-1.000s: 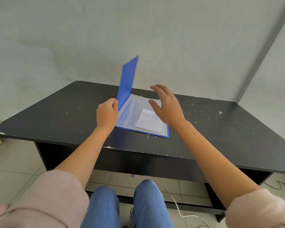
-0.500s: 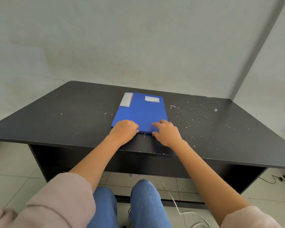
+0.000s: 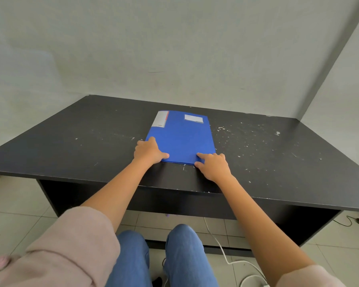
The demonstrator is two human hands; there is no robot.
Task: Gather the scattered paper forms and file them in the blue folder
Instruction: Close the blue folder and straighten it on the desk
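The desk (image 3: 71, 141) is black and wide, and its far side is pushed up against the wall. Its top is scratched and has lots of little white specks (image 3: 247, 141) on it, mostly on the right side. Its front edge is chipped in a few spots. One blue folder (image 3: 182, 139) lies flat and closed on the middle of the desk. It has a white label (image 3: 193, 118) near its far edge and a grey and red strip (image 3: 160, 119) at its far left corner. The left hand (image 3: 148, 152) holds the near left corner. The right hand (image 3: 212, 165) is at the near right corner and seems to pinch it, with its other fingers on the desk.
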